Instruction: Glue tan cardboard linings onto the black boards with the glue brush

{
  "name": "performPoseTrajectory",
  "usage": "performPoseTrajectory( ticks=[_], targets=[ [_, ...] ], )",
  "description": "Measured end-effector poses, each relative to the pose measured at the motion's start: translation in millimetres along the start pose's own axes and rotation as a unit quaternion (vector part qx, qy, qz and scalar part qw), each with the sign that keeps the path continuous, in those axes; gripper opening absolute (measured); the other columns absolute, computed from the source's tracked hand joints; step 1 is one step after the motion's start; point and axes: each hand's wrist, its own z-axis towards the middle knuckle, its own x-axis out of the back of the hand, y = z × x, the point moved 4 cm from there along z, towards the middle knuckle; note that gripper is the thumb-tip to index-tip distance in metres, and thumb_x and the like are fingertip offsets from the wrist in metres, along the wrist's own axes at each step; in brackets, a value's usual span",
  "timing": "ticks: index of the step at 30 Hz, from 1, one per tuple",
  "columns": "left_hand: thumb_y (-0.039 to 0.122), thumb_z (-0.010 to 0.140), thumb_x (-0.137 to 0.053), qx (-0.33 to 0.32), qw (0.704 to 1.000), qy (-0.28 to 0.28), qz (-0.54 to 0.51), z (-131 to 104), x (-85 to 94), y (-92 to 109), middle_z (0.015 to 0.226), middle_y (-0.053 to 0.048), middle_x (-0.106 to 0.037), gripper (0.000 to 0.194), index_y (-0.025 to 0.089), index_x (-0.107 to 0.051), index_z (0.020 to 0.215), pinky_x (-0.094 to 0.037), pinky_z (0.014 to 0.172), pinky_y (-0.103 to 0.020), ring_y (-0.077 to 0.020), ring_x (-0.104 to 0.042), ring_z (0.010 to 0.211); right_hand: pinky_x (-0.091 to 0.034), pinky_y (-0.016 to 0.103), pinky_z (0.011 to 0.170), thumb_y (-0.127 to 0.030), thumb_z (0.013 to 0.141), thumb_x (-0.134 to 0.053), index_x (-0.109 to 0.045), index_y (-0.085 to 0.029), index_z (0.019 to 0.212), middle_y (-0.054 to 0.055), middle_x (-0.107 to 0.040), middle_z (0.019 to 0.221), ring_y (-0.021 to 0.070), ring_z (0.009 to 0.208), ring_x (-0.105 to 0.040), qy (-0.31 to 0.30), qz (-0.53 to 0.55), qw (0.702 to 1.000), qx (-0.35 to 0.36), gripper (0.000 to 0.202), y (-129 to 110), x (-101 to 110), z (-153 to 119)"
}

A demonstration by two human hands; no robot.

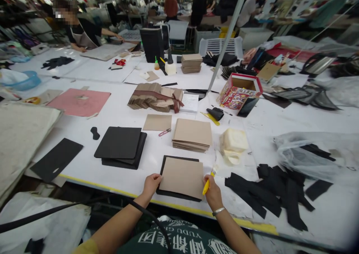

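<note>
A tan cardboard sheet (183,177) lies over a slightly larger black panel (165,163) at the table's front edge; black margins show along the top, left and bottom. My left hand (152,183) pinches the sheet's left edge with closed fingers. In my right hand (213,191) is a brush with a yellow handle (206,186), bristles pointing away from me, while the fingertips meet the sheet's right edge. Behind it stands a stack of cardboard sheets (192,131). Black panels (119,143) are piled to the left. A whitish, crusted glue container (233,142) stands beyond my right hand.
Black strips (280,190) and a clear plastic bag (305,153) lie on the right. Small pink-handled snips (164,132) rest near a single cardboard piece (157,122). Farther back are tied cardboard bundles (154,97), a red box (239,91) and a slanting metal pole (228,37). A co-worker (84,31) sits far left.
</note>
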Motion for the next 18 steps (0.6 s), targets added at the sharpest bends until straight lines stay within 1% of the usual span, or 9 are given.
performPoseTrajectory(
  ticks=[2, 5, 8, 12, 18],
  targets=[
    [0.033, 0.065, -0.056, 0.004, 1.000, 0.008, 0.025, 6.5, -0.5, -8.4, 0.055, -0.001, -0.058, 0.020, 0.014, -0.063, 0.063, -0.040, 0.052, -0.023, -0.0130, -0.052, 0.054, -0.039, 0.026, 0.056, -0.042, 0.086, -0.032, -0.046, -0.019, 0.090, 0.001, -0.054, 0.067, 0.0155, 0.056, -0.053, -0.004, -0.023, 1.000, 0.009, 0.027, 3.7, -9.3, 4.5],
    [0.033, 0.066, -0.055, 0.007, 0.999, 0.016, 0.050, 15.5, 0.5, -13.0, 0.056, -0.001, -0.060, 0.021, 0.014, -0.063, 0.062, -0.039, 0.054, -0.023, -0.0140, -0.054, 0.057, -0.040, 0.026, 0.058, -0.041, 0.085, -0.030, -0.047, -0.017, 0.090, 0.003, -0.056, 0.071, 0.0161, 0.058, -0.055, 0.002, -0.036, 0.999, 0.024, 0.030, 6.1, -18.4, 14.1],
    [0.034, 0.067, -0.054, 0.011, 0.998, 0.021, 0.065, 22.6, 0.3, -14.0, 0.061, -0.003, -0.063, 0.022, 0.014, -0.064, 0.064, -0.040, 0.055, -0.023, -0.0148, -0.056, 0.060, -0.041, 0.026, 0.058, -0.041, 0.085, -0.030, -0.048, -0.017, 0.090, 0.004, -0.057, 0.072, 0.0162, 0.059, -0.055, 0.009, -0.037, 0.999, 0.024, 0.031, 8.2, -24.7, 21.7],
    [0.034, 0.068, -0.054, 0.013, 0.996, 0.025, 0.089, 29.1, -0.7, -15.4, 0.063, -0.003, -0.065, 0.022, 0.015, -0.064, 0.064, -0.040, 0.057, -0.023, -0.0158, -0.058, 0.063, -0.040, 0.026, 0.057, -0.042, 0.084, -0.031, -0.049, -0.017, 0.089, 0.003, -0.056, 0.069, 0.0162, 0.057, -0.054, 0.000, -0.056, 0.998, 0.012, 0.031, 11.0, -31.1, 25.5],
    [0.033, 0.069, -0.054, 0.013, 0.992, 0.027, 0.126, 31.3, 1.2, -14.5, 0.067, -0.003, -0.067, 0.022, 0.016, -0.066, 0.065, -0.040, 0.062, -0.024, -0.0169, -0.060, 0.067, -0.039, 0.025, 0.057, -0.039, 0.085, -0.031, -0.049, -0.017, 0.090, 0.003, -0.056, 0.069, 0.0157, 0.058, -0.053, -0.012, -0.068, 0.998, 0.011, 0.029, 12.4, -35.2, 27.7]
  ],
)
